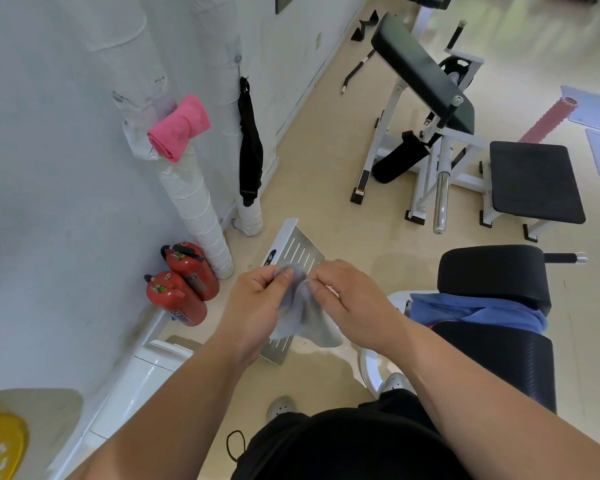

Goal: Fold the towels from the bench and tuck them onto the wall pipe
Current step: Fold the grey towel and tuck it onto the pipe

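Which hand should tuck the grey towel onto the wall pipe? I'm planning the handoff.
Probably the left hand: the wall pipe with the pink towel stands on its side. The right hand could let go of the grey towel.

Grey towel (305, 320) hangs bunched; pink towel (179, 128) on pipe (194, 202).

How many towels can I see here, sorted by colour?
Pink towel, folded and tucked on the wall pipe: 1
Grey towel, held between the left hand and right hand: 1
Blue towel, lying on the bench: 1
Total: 3 towels
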Available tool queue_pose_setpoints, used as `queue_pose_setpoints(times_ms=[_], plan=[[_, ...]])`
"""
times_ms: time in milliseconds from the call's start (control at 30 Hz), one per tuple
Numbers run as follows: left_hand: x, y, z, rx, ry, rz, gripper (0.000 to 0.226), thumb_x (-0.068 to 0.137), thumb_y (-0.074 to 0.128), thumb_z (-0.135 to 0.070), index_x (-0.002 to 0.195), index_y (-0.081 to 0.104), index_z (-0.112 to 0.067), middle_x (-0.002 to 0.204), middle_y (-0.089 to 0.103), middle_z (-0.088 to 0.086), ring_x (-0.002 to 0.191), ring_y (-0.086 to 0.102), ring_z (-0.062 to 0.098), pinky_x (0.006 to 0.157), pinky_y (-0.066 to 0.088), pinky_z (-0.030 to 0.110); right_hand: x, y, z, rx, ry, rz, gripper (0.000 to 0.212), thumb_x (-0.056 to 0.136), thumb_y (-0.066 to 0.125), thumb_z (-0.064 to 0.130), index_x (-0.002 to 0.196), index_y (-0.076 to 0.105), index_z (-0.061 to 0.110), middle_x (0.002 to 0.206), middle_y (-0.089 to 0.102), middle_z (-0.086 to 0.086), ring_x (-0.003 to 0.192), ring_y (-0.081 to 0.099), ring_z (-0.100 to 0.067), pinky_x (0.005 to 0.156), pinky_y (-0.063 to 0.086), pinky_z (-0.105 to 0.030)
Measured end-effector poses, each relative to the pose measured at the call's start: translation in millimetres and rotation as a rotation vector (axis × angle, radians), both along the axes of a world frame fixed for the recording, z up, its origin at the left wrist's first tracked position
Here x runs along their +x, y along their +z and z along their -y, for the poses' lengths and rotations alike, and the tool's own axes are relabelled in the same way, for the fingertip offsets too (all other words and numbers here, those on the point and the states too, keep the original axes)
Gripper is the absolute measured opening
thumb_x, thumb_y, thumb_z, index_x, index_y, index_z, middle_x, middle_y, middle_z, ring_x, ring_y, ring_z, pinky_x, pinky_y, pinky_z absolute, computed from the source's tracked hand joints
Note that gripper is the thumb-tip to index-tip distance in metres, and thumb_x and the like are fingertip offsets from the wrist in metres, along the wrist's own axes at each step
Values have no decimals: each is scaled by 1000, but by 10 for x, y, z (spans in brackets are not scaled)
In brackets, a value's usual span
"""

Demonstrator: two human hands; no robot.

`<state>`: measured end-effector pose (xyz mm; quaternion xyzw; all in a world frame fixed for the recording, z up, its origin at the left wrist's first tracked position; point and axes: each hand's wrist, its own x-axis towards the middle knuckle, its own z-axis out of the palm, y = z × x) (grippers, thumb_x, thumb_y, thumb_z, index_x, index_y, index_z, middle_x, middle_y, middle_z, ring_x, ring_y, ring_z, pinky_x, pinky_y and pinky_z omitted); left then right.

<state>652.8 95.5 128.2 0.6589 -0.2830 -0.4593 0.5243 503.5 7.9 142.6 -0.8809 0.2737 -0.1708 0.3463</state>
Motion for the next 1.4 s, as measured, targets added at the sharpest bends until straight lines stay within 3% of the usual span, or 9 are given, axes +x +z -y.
queue_pose_setpoints(times_ms=[100, 233, 300, 467, 567, 767, 933, 1233, 1400], plan=[[-26, 15, -21, -1, -96, -48, 29, 103, 54, -28, 102, 77, -11, 88, 72, 20, 85, 63, 21, 85, 50, 35, -5, -1, -16, 73, -28, 32, 21, 95, 56, 24, 90, 74, 16, 80, 70, 4, 78, 56, -10, 75, 39, -12], [-25, 28, -39, 11, -173, -88, 31, 107, 47, -28, 112, 77, -26, 107, 77, 7, 111, 69, 30, 104, 52, 46, -33, -18, -17, 117, -138, 98, 11, 89, 65, 26, 87, 74, 20, 74, 66, 18, 75, 61, -8, 70, 47, -21], [-1, 26, -44, 14, -184, -65, 32, 107, 45, -26, 112, 77, -25, 106, 78, 4, 108, 69, 26, 105, 50, 45, -34, -4, -13, 123, -126, 105, 8, 90, 67, 23, 85, 73, 19, 75, 66, 13, 76, 61, -11, 71, 48, -25], [50, 18, -75, 20, -246, -36, 35, 109, 42, -23, 104, 77, -21, 101, 77, 10, 105, 71, 27, 102, 50, 49, 3, 53, -69, 123, -35, 70, 7, 87, 70, 19, 86, 77, 20, 77, 64, 27, 79, 58, 5, 75, 37, -6], [78, 16, -105, 16, -276, -67, 34, 108, 44, -23, 98, 76, -17, 88, 73, 7, 89, 65, 18, 94, 50, 42, 15, 29, -73, 79, -85, 78, 9, 87, 67, 27, 84, 74, 22, 77, 68, 17, 80, 58, -3, 75, 41, -14], [98, 0, -139, 16, -316, -96, 32, 104, 44, -20, 110, 75, -11, 113, 73, 17, 114, 66, 31, 109, 45, 48, 12, 57, -44, 37, -116, 84, 9, 86, 69, 26, 79, 73, 22, 72, 66, 13, 79, 57, -9, 70, 41, -15], [55, 39, -115, -50, -336, -93, 35, 85, 41, -18, 102, 66, 1, 97, 63, 25, 96, 58, 25, 94, 45, 44, 55, 91, -52, 21, -164, 136, 8, 85, 72, 26, 78, 75, 22, 72, 66, 12, 80, 56, -12, 72, 40, -16], [-80, -1, -101, -115, -205, -47, 29, 102, 45, -19, 101, 73, -12, 97, 60, 40, 86, 55, 23, 82, 45, 42, 72, 154, -99, 143, -226, 188, 10, 84, 78, 23, 82, 68, 24, 73, 66, 11, 79, 59, -11, 71, 43, -16], [-70, 46, -43, -106, -4, -89, 33, 95, 41, -14, 86, 73, -15, 84, 68, 13, 83, 60, 20, 81, 47, 39, 63, 122, -104, 226, -158, 109, 23, 82, 81, 21, 95, 62, 23, 75, 68, 9, 79, 61, -8, 74, 46, -20]])
